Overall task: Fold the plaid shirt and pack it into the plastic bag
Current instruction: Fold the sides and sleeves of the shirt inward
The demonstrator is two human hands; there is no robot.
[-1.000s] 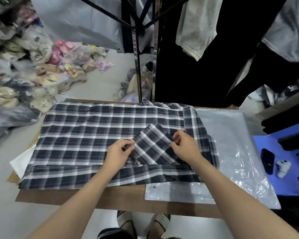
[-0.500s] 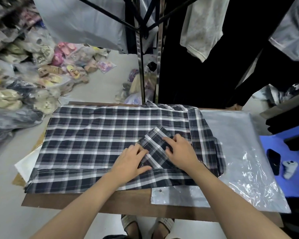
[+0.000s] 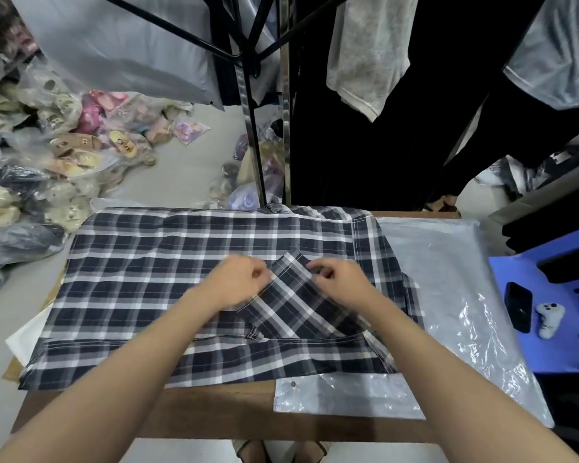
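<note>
Plaid shirt spread flat on the wooden table, sleeve folded in at centre. Plastic bag flat at 3 o'clock, its left part under the shirt. Right hand at the sleeve's 1 o'clock edge, fingers curled, pinching the cloth. Left hand at the 11 o'clock edge, curled but blurred; grip impossible to tell.

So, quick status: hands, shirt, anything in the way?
Right hand pinches folded sleeve; left hand curled at it, blurred. Plaid shirt spread flat on table, not yet bagged. Plastic bag alongside, shirt's right edge overlapping it.
</note>
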